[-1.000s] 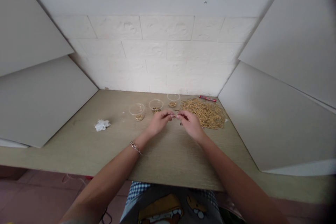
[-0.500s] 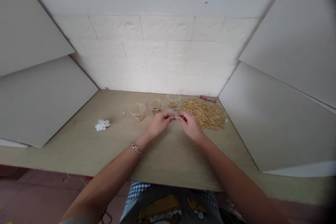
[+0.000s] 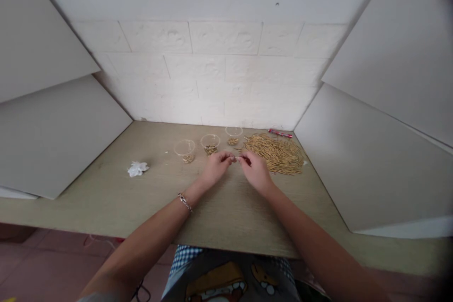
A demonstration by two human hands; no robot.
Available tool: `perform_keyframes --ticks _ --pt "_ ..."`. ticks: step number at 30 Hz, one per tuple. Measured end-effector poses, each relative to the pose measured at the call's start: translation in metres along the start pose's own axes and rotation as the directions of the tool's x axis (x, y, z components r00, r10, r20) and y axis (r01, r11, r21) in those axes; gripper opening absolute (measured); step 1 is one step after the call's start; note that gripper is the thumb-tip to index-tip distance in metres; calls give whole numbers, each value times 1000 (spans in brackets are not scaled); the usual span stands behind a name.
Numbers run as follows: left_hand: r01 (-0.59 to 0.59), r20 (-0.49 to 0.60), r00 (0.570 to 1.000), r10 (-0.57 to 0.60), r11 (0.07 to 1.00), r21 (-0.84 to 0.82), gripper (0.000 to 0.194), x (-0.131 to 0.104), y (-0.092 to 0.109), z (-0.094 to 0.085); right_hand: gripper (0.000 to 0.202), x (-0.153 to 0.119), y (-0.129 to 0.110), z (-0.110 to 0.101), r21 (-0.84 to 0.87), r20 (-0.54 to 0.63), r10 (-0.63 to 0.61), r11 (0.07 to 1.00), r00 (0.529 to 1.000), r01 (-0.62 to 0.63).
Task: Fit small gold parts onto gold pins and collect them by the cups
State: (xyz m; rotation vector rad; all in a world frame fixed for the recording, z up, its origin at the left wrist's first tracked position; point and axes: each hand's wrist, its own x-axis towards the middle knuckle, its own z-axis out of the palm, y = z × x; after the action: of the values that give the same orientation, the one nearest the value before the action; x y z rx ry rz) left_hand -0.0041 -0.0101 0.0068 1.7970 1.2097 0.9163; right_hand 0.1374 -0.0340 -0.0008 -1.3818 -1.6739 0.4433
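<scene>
My left hand (image 3: 216,166) and my right hand (image 3: 255,169) meet above the table, fingertips pinched almost together. A tiny part bridges the two pinches; its kind is too small to make out. Just behind my left hand stands a clear round tub (image 3: 210,141) with small brass-coloured pieces in it. To its left is another clear tub (image 3: 184,147), also holding small pieces. A third clear tub (image 3: 234,131) sits farther back. Beside my right hand spreads a heap of thin gold-coloured rods (image 3: 278,153).
A crumpled white plastic or tissue (image 3: 138,169) lies on the left of the table (image 3: 233,222). At the back right, a red pen-like tube (image 3: 280,133) rests behind the rods. Grey panels (image 3: 53,137) flank both sides, and a white brick-patterned wall (image 3: 208,71) closes the back.
Both hands stay in nearly the same place, fingertips still pinched together. The fingers of my right hand have shifted very slightly; the things on the table have not moved.
</scene>
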Motion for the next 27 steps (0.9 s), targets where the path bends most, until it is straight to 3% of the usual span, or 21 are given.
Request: perform_keyframes --ticks 8,15,22,27 --pt "-21 -57 998 24 998 55 16 -1 2 1 18 -1 -2 5 166 14 213 963 977 -213" --pt "-43 -60 997 47 996 77 16 -2 3 0 18 -1 -2 7 310 44 268 912 963 -268" --pt "-69 -49 996 68 998 -17 18 0 -1 0 21 2 2 10 553 151 315 759 937 -344" --pt "-79 -23 997 77 994 -75 17 2 -3 -1 24 2 5 12 585 163 332 725 929 -362"
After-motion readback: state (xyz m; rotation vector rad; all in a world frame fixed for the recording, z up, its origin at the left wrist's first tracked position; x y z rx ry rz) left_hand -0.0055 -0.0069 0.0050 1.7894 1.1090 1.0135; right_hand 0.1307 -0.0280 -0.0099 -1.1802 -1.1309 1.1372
